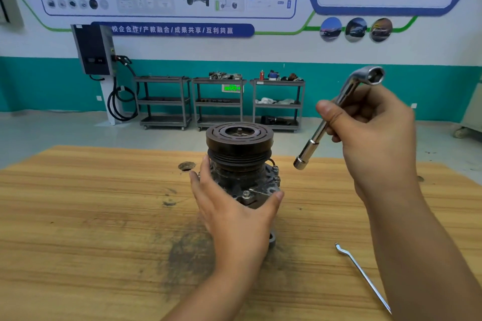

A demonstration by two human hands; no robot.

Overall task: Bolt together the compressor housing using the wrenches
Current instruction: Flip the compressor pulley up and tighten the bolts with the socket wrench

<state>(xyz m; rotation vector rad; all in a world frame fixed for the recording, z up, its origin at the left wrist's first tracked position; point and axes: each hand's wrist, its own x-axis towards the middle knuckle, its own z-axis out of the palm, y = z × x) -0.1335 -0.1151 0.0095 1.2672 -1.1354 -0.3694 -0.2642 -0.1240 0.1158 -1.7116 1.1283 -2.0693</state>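
wood surface [78,216] carries the compressor housing [240,148] upright at its middle, pulley end up. your left grip [234,214] wraps the housing's lower body, thumb on the right, fingers on the left; your right grip [375,133] clasps an l-shaped socket wrench [313,141] in the air right of the pulley. a thin flat wrench [362,272] lies on the surface by your right forearm.
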